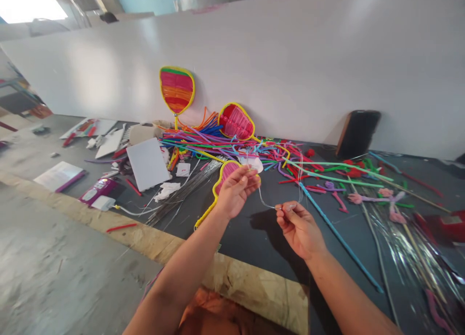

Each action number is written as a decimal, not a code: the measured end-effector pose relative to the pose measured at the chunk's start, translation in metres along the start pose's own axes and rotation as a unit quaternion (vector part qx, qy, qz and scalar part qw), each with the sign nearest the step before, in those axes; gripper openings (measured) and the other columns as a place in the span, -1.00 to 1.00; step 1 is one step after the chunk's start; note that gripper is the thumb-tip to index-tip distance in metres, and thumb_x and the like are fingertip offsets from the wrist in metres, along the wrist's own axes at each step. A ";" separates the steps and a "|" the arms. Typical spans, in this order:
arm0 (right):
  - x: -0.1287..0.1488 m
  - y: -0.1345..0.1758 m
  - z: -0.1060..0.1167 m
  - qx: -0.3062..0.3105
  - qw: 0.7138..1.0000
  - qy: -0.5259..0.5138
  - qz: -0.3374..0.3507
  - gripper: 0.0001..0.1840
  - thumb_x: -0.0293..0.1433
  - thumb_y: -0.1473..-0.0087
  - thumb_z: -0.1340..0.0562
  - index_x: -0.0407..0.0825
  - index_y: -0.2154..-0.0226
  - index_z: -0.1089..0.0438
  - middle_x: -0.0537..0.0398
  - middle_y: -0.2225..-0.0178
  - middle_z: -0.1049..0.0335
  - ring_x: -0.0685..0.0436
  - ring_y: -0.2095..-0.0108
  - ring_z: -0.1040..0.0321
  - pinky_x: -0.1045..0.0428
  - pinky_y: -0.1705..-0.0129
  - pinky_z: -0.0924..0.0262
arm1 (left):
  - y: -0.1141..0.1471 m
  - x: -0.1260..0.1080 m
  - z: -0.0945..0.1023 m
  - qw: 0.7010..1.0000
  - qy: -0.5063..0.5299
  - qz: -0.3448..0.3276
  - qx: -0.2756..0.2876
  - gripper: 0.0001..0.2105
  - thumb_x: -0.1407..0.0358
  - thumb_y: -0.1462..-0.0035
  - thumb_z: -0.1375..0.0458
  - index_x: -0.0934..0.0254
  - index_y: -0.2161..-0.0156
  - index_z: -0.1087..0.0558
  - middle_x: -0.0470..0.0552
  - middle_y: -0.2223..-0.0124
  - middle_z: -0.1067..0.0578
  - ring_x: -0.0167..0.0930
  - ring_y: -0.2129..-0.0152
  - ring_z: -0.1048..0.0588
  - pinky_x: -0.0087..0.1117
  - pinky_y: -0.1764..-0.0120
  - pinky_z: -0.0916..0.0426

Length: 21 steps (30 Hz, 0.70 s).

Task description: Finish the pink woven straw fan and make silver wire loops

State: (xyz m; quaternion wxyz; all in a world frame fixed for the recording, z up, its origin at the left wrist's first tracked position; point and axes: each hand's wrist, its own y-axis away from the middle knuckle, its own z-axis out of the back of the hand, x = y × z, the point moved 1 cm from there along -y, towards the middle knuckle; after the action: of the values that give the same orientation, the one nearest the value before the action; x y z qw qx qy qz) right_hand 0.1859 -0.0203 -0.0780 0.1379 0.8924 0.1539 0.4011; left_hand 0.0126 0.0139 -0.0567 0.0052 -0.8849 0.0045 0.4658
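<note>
My left hand [236, 192] is raised over the table, thumb and fingertips pinched on a thin clear thread [264, 205]. The thread sags across to my right hand [300, 231], whose thumb and forefinger pinch its other part. A small shiny tip shows at those right fingers, too small to name. More of the strand loops up behind my right hand. A white piece [256, 164] shows just behind my left fingertips; I cannot tell whether they touch it. Partly hidden by my left hand lies a pink shape with a yellow pipe-cleaner edge [218, 187] and stem.
Two yellow-edged fan shapes, one striped [177, 90] and one pink-red [237, 121], lean at the white board [290, 58]. A heap of pipe cleaners [203, 140] spreads behind my hands. A phone [358, 134] stands right; a purple device [98, 190] and white card [148, 164] lie left.
</note>
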 end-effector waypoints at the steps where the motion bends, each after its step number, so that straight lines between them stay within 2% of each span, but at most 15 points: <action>1: 0.001 0.000 0.000 0.002 1.000 0.001 0.003 -0.75 -0.39 0.38 -0.49 -0.03 0.60 -0.42 0.17 0.51 -0.48 0.11 0.55 -0.37 0.26 0.51 -0.35 | -0.002 -0.004 0.003 0.995 -0.073 -0.062 -0.027 -0.60 0.20 -0.02 -0.22 0.19 0.01 -0.33 0.05 0.09 -0.44 -0.41 0.25 -0.48 -0.26 0.10 -0.35; 2: 0.002 0.000 0.000 0.005 1.000 0.003 0.004 -0.74 -0.38 0.38 -0.49 -0.03 0.60 -0.42 0.18 0.51 -0.48 0.11 0.55 -0.37 0.25 0.51 -0.35 | -0.002 -0.009 0.007 0.976 -0.167 -0.133 -0.053 -0.59 0.19 -0.06 -0.18 0.16 -0.04 -0.30 0.07 0.05 -0.42 -0.40 0.24 -0.47 -0.27 0.11 -0.35; 3: 0.002 0.001 0.000 0.008 1.000 0.003 0.005 -0.74 -0.38 0.38 -0.49 -0.03 0.60 -0.42 0.18 0.51 -0.48 0.11 0.55 -0.37 0.25 0.51 -0.35 | -0.001 -0.015 0.009 0.936 -0.276 -0.208 -0.071 -0.59 0.19 -0.10 -0.14 0.14 -0.07 -0.28 0.09 0.00 -0.39 -0.38 0.20 -0.44 -0.27 0.10 -0.34; 4: 0.003 0.001 0.000 0.011 1.000 0.003 0.005 -0.74 -0.38 0.38 -0.50 -0.03 0.60 -0.42 0.18 0.51 -0.48 0.12 0.55 -0.37 0.25 0.51 -0.35 | 0.001 -0.020 0.010 0.874 -0.391 -0.278 -0.077 -0.63 0.22 -0.13 -0.12 0.13 -0.06 -0.31 0.11 -0.04 -0.36 -0.35 0.12 -0.40 -0.25 0.05 -0.30; 5: 0.004 0.001 0.000 0.013 1.000 0.003 0.005 -0.73 -0.38 0.39 -0.50 -0.03 0.60 -0.42 0.18 0.51 -0.48 0.12 0.55 -0.37 0.25 0.51 -0.34 | 0.004 -0.026 0.011 0.797 -0.498 -0.335 -0.066 -0.68 0.26 -0.15 -0.10 0.11 -0.03 -0.36 0.09 -0.08 -0.35 -0.31 0.04 -0.34 -0.22 0.00 -0.25; 7: 0.005 0.001 0.000 0.017 1.000 0.003 0.003 -0.73 -0.37 0.39 -0.50 -0.03 0.60 -0.42 0.18 0.51 -0.47 0.12 0.55 -0.36 0.25 0.52 -0.34 | 0.010 -0.035 0.010 0.643 -0.648 -0.408 -0.007 -0.73 0.33 -0.14 -0.11 0.03 0.05 -0.43 0.00 -0.07 -0.39 -0.27 -0.05 -0.24 -0.18 -0.06 -0.15; 8: 0.006 0.001 0.000 0.019 1.000 0.003 0.001 -0.72 -0.37 0.40 -0.50 -0.04 0.60 -0.42 0.18 0.52 -0.47 0.12 0.55 -0.35 0.26 0.52 -0.33 | 0.013 -0.040 0.009 0.580 -0.694 -0.425 0.030 -0.73 0.35 -0.14 -0.12 -0.01 0.06 -0.43 -0.05 -0.05 -0.42 -0.26 -0.07 -0.22 -0.16 -0.07 -0.11; 9: 0.006 0.001 -0.001 0.021 1.000 0.004 -0.001 -0.72 -0.37 0.40 -0.50 -0.04 0.60 -0.42 0.18 0.52 -0.47 0.12 0.55 -0.35 0.26 0.52 -0.33 | 0.015 -0.044 0.009 0.531 -0.724 -0.436 0.065 -0.71 0.35 -0.14 -0.13 -0.03 0.05 -0.43 -0.10 -0.02 -0.46 -0.27 -0.08 -0.22 -0.15 -0.08 -0.08; 10: 0.006 0.002 -0.002 0.024 1.000 0.006 -0.004 -0.72 -0.36 0.40 -0.50 -0.04 0.60 -0.42 0.18 0.52 -0.47 0.12 0.55 -0.35 0.26 0.52 -0.33 | 0.017 -0.049 0.009 0.495 -0.743 -0.441 0.095 -0.71 0.36 -0.14 -0.13 -0.04 0.04 -0.41 -0.12 0.02 -0.48 -0.28 -0.08 -0.22 -0.15 -0.09 -0.05; 12: 0.004 0.004 -0.004 0.029 0.999 0.009 -0.009 -0.72 -0.36 0.39 -0.50 -0.04 0.59 -0.42 0.18 0.52 -0.46 0.12 0.55 -0.34 0.25 0.52 -0.32 | 0.018 -0.057 0.010 0.454 -0.761 -0.442 0.137 -0.71 0.37 -0.16 -0.11 0.00 0.03 -0.40 -0.13 0.06 -0.52 -0.31 -0.09 -0.23 -0.14 -0.11 0.03; 14: 0.002 0.008 -0.006 0.033 0.999 0.012 -0.016 -0.72 -0.36 0.39 -0.50 -0.04 0.58 -0.41 0.17 0.52 -0.46 0.12 0.55 -0.33 0.25 0.52 -0.32 | 0.018 -0.064 0.012 0.438 -0.769 -0.433 0.171 -0.73 0.40 -0.17 -0.08 0.05 0.05 -0.40 -0.10 0.08 -0.53 -0.33 -0.10 -0.25 -0.13 -0.13 0.10; 17: -0.004 0.017 -0.009 0.033 0.999 0.014 -0.031 -0.72 -0.37 0.37 -0.49 -0.05 0.58 -0.41 0.15 0.51 -0.47 0.12 0.55 -0.33 0.24 0.52 -0.32 | 0.017 -0.069 0.017 0.428 -0.775 -0.412 0.216 -0.78 0.42 -0.20 -0.02 0.11 0.12 -0.42 -0.09 0.14 -0.55 -0.36 -0.02 -0.34 -0.10 -0.15 0.16; 21: -0.012 0.029 -0.007 0.022 0.999 0.018 -0.036 -0.74 -0.37 0.34 -0.48 -0.06 0.59 -0.41 0.13 0.50 -0.47 0.11 0.55 -0.33 0.24 0.52 -0.32 | 0.018 -0.069 0.022 0.431 -0.785 -0.369 0.249 -0.78 0.39 -0.23 0.05 0.16 0.24 -0.45 -0.08 0.25 -0.55 -0.44 0.21 -0.44 -0.08 -0.15 0.18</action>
State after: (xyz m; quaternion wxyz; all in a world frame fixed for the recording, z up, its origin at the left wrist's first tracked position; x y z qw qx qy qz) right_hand 0.1782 -0.0503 -0.0709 0.1293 0.8817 0.1972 0.4086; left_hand -0.0448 -0.0036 -0.0127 0.3980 -0.0160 -0.2131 0.8922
